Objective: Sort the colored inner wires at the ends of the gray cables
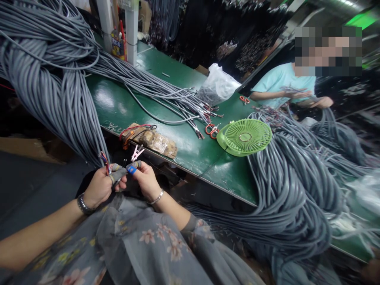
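My left hand is closed around the end of a grey cable, where coloured inner wires stick out. My right hand pinches the same cable end from the right; its fingertips wear grey and blue covers. A watch sits on my left wrist and a bangle on my right. The cable comes down from a thick grey cable bundle hanging over the green table's near edge. A small pink clip juts from the table edge just above my hands.
A brown taped block with red wires lies on the table edge. Beyond lie loose cables with stripped ends, orange-handled scissors, a green fan, a plastic bag. Another cable bundle drapes right. A person in teal works opposite.
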`<state>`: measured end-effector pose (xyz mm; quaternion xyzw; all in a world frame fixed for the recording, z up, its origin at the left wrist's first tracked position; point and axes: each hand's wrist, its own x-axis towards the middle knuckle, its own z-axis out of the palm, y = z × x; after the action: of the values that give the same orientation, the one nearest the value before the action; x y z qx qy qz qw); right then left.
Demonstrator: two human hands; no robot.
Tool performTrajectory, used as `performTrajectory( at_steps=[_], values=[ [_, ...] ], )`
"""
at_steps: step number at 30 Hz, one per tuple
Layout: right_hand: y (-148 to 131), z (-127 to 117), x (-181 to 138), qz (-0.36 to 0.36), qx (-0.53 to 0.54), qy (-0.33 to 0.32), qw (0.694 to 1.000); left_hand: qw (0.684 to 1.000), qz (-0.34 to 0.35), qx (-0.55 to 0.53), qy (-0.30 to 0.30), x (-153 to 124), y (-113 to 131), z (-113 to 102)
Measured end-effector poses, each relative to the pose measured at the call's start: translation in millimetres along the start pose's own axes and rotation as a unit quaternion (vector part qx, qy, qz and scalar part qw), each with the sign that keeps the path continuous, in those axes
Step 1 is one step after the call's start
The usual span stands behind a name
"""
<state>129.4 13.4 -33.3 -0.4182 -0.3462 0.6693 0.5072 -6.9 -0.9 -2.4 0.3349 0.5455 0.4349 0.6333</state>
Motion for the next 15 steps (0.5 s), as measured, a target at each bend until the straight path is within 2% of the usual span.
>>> performTrajectory(
  at_steps=[6,11,15],
  values=[
    [1.7,3.0,-1.1,0.029,0.021,0.029,0.999,0.999,0.013,-0.012,0.038,-1.1,2.2,2.9],
    [7.7,1.2,2.6,0.059,0.066,0.035,0.995,1.000,-0.003,0.011,-0.016,-0.1,0.2,-1.1],
    [9.9,-3.3,5.1,0.161,0.125,-0.016,0.979,0.998,0.001,0.031,-0.062,2.2,-4.0,-5.4]
  ],
)
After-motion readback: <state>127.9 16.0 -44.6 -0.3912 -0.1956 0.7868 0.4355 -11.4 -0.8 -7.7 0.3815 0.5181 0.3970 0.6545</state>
